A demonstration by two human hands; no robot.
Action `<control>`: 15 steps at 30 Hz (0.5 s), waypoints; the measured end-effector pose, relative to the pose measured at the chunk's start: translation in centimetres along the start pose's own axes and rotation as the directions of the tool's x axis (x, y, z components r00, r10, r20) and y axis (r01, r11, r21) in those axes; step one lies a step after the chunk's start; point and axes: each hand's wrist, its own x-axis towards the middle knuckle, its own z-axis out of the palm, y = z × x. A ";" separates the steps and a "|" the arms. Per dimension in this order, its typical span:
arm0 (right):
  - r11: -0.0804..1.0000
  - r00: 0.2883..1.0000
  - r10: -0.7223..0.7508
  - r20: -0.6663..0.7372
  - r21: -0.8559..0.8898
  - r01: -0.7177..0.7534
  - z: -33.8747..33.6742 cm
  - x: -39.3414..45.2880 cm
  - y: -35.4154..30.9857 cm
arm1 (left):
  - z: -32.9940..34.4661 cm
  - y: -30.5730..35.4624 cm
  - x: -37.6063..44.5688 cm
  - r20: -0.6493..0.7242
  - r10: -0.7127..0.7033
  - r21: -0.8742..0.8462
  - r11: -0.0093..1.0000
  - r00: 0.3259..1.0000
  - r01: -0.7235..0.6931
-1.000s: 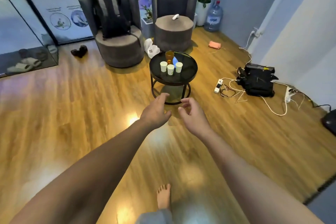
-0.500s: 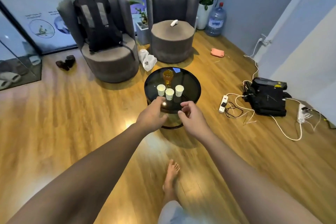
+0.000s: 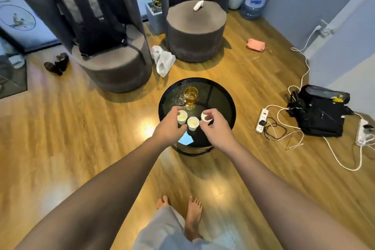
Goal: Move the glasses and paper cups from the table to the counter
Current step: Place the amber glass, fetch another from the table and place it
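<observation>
A round black glass table (image 3: 221, 103) stands on the wooden floor in front of me. Three white paper cups stand on it in a row: the left cup (image 3: 182, 116), the middle cup (image 3: 193, 122) and the right cup (image 3: 205, 116). Behind them stands an amber drinking glass (image 3: 190, 96). My left hand (image 3: 169, 128) curls its fingers round the left cup. The fingers of my right hand (image 3: 216, 126) curl round the right cup. The middle cup stands free between my hands.
Two grey round armchairs (image 3: 194, 28) stand beyond the table, the left one holding a black backpack (image 3: 87, 14). A white plastic bag (image 3: 163, 60) lies between them. A black bag (image 3: 318, 111), power strips (image 3: 262, 121) and loose cables lie on the floor at the right.
I have walked up to the table. Both hands have moved forward from in front of it onto the outer paper cups, fingers curling round them.
</observation>
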 end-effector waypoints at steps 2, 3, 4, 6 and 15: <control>0.999 0.999 0.040 -0.005 -0.007 -0.040 0.5 3.0 0.6 | 0.0 -0.7 3.3 0.028 -0.021 -0.020 1.000 0.999 0.021; 0.998 0.998 0.062 -0.010 -0.008 -0.062 0.8 4.6 1.0 | 0.1 -1.1 5.2 0.047 -0.034 -0.032 0.999 0.998 0.035; 0.997 0.996 0.083 -0.016 -0.010 -0.083 1.2 6.3 1.5 | 0.1 -1.6 7.2 0.067 -0.047 -0.043 0.998 0.997 0.050; 0.993 0.992 0.119 -0.033 -0.009 -0.119 2.1 9.3 2.5 | 0.1 -2.5 11.4 0.109 -0.059 -0.057 0.996 0.992 0.066; 0.944 0.945 0.326 -0.022 0.053 -0.324 8.7 22.6 8.4 | 2.4 -7.9 29.0 0.269 -0.113 0.038 0.994 0.956 0.106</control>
